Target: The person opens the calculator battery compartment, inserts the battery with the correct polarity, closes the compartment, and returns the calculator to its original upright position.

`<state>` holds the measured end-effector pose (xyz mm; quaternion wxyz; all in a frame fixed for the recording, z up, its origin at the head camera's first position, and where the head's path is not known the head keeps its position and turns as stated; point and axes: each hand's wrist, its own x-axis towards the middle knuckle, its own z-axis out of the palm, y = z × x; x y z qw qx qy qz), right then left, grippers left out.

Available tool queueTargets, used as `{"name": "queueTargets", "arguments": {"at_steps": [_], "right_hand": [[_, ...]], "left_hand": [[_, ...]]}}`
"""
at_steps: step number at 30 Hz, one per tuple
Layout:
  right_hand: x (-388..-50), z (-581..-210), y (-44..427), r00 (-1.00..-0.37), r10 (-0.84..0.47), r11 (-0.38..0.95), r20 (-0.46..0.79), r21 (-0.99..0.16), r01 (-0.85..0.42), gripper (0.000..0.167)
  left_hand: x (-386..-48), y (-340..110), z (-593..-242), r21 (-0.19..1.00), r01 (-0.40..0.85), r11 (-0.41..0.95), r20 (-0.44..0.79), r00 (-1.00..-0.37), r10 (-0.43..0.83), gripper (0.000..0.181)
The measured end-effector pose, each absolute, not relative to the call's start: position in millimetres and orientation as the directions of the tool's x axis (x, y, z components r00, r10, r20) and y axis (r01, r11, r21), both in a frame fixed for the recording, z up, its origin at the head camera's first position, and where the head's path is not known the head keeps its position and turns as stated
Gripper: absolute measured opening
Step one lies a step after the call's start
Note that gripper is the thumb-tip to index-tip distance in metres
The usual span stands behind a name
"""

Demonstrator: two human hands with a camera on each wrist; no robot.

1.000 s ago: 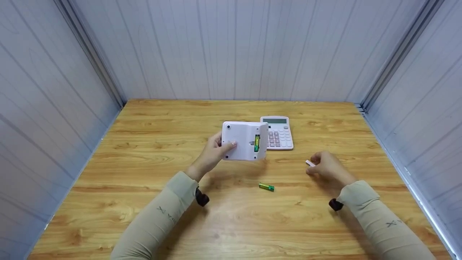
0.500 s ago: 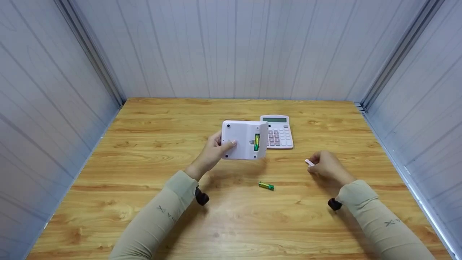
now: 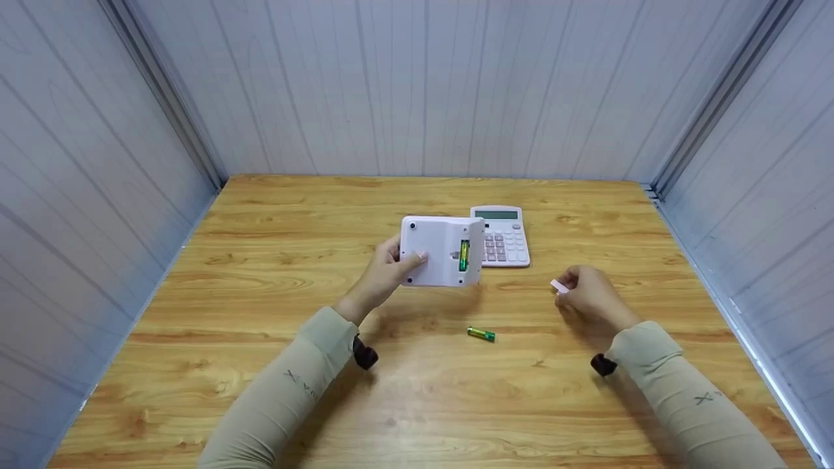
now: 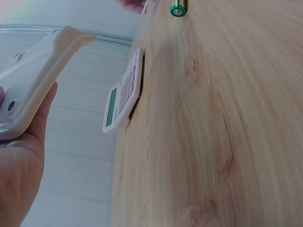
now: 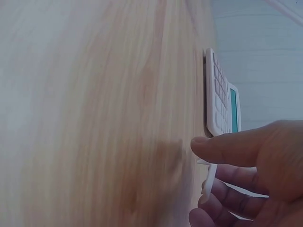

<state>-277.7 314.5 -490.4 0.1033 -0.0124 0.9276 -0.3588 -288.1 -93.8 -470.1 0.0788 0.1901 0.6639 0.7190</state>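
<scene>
My left hand (image 3: 380, 279) grips a white calculator (image 3: 430, 251) by its left edge, thumb across its underside, which faces me. In that underside an uncovered battery compartment shows a green and gold battery (image 3: 464, 255) inside. To the right, my right hand (image 3: 591, 294) pinches a small white battery cover (image 3: 559, 286) just above the table; the right wrist view shows the cover (image 5: 209, 182) between thumb and fingers. Between the two hands a loose green battery (image 3: 481, 334) lies on the table. Behind the held calculator lies a second calculator (image 3: 508, 238), face up and partly hidden.
The wooden table (image 3: 293, 234) meets a white panel wall (image 3: 417, 91) at the back. More panels (image 3: 769, 195) close off the left and right sides.
My right hand has risen slightly and turned the battery cover a little. The left hand holds the calculator nearly still, and the loose battery stays where it was.
</scene>
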Motion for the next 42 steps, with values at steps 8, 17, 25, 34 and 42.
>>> {"name": "queueTargets", "arguments": {"at_steps": [8, 17, 25, 34, 42], "right_hand": [[-281, -485, 313, -0.990, -0.093, 0.767, -0.110, -0.642, -0.001, 0.029], [-279, -486, 307, -0.994, -0.070, 0.733, -0.080, -0.680, 0.003, 0.034], [-278, -487, 303, -0.997, -0.052, 0.693, -0.048, -0.721, -0.002, 0.038], [-276, -485, 297, -0.999, -0.038, 0.666, 0.012, -0.745, -0.034, 0.040], [-274, -484, 292, -0.999, -0.026, 0.632, 0.037, -0.773, -0.046, 0.037]], "left_hand": [[-289, -93, -468, 0.985, 0.141, -0.102, 0.168, -0.919, 0.356, 0.048], [-289, -94, -470, 0.987, 0.123, -0.105, 0.154, -0.918, 0.366, 0.049], [-290, -94, -471, 0.988, 0.121, -0.097, 0.149, -0.919, 0.365, 0.049], [-288, -94, -471, 0.986, 0.109, -0.127, 0.149, -0.915, 0.376, 0.050], [-289, -94, -472, 0.985, 0.114, -0.129, 0.155, -0.913, 0.377, 0.049]]}}
